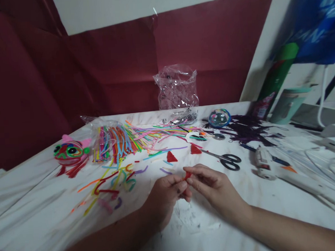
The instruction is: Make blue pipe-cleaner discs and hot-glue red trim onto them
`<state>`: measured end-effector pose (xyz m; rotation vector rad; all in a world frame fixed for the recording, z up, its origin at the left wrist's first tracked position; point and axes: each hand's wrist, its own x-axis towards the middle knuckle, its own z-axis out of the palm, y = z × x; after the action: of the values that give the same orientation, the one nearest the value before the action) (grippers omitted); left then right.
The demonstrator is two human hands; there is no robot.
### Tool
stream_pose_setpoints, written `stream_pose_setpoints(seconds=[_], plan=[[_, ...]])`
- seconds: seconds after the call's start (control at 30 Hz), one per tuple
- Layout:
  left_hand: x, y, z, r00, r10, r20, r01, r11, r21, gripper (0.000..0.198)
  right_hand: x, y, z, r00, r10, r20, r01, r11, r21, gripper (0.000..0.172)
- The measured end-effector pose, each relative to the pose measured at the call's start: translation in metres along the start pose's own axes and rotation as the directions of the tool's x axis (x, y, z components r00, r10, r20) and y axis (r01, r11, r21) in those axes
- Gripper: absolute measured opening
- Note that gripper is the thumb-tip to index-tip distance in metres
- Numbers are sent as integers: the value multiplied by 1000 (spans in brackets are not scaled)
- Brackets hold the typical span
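Observation:
Near the middle of the table, my left hand (pixel 166 197) and my right hand (pixel 215 185) meet at the fingertips. Both pinch a small red pipe cleaner piece (pixel 188 175), mostly covered by the fingers. Just beyond lie two red fuzzy triangles, one on the left (pixel 171 156) and one on the right (pixel 195 149). Black-handled scissors (pixel 230 161) rest beyond my right hand, blades pointing toward the right triangle. To the left are scattered cut pipe cleaner pieces (pixel 109 190) in several colours.
A colourful pipe cleaner figure (pixel 71 151) sits far left, beside a bag of pipe cleaners (pixel 103 144). Behind stand a clear plastic bag (pixel 178 89) and a clear dome (pixel 219 118). Dark purple strips (pixel 245 128), a glue gun (pixel 263 163) and white cables (pixel 309 170) occupy the right.

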<state>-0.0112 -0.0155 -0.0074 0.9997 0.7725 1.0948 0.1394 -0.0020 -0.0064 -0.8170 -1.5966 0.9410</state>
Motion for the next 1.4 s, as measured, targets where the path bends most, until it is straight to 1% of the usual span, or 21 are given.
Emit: stream_pose_setpoints(seconds=[0.07, 0.2, 0.27, 0.4, 0.57, 0.6, 0.67, 0.7, 0.73, 0.83, 0.9, 1.0, 1.07, 1.13, 1.23, 1.33, 1.4], plan=[[0, 1, 1, 1000, -10, -2, 9, 1000, -27, 22, 0, -2, 1, 999, 35, 19, -36, 997, 68, 13], [-1, 1, 3, 1000, -16, -20, 15, 999, -44, 22, -1, -6, 4, 982, 153, 114, -177, 954, 241, 15], [-2, 1, 4, 1000, -11, -29, 10, 999, -37, 20, 0, -7, 6, 975, 187, 118, -213, 937, 278, 18], [-2, 1, 4, 999, 9, -50, -11, 999, -31, 18, 0, -8, 7, 970, 218, 106, -240, 922, 303, 21], [-2, 0, 5, 998, 11, -58, -12, 1000, -26, 18, 0, -7, 7, 965, 231, 124, -260, 900, 351, 21], [-2, 0, 5, 998, 13, -58, -14, 1000, -21, 18, 0, -6, 7, 967, 230, 112, -255, 895, 365, 23], [-1, -1, 4, 998, 12, -57, -13, 1000, -19, 18, 0, -4, 6, 969, 232, 85, -247, 887, 390, 32], [-1, -1, 3, 998, 10, -58, -12, 1000, -22, 18, 1, -3, 6, 968, 233, 94, -251, 884, 395, 34], [-1, -1, 3, 998, 10, -55, -12, 1000, -26, 19, 1, -2, 6, 964, 234, 125, -264, 880, 395, 34], [-2, 0, 2, 999, 9, -33, -10, 999, -32, 20, 2, -3, 5, 945, 225, 236, -303, 873, 382, 22], [-3, 0, 2, 1000, 4, -11, -5, 1000, -31, 21, 2, -4, 4, 943, 222, 247, -306, 871, 384, 18], [-3, 1, 2, 1000, -4, 29, 5, 1000, -17, 24, 3, -4, 3, 938, 237, 254, -328, 846, 420, 19], [-2, 1, 0, 1000, 6, 29, -6, 1000, 15, 29, 5, -2, 2, 932, 259, 254, -351, 820, 452, 20], [-1, 2, -3, 1000, 24, -12, -23, 997, 73, 32, 7, -1, 0, 934, 306, 184, -357, 821, 446, 23], [0, 4, -7, 995, 65, -82, -47, 978, 202, 25, 10, 1, -3, 930, 363, 63, -355, 840, 411, 27], [0, 7, -5, 989, 115, -95, -67, 912, 404, 18, 11, 2, -4, 925, 376, 54, -363, 834, 414, 29], [-1, 8, -3, 990, 116, -80, -64, 878, 475, 20, 11, 3, -4, 922, 382, 58, -370, 832, 414, 28]])
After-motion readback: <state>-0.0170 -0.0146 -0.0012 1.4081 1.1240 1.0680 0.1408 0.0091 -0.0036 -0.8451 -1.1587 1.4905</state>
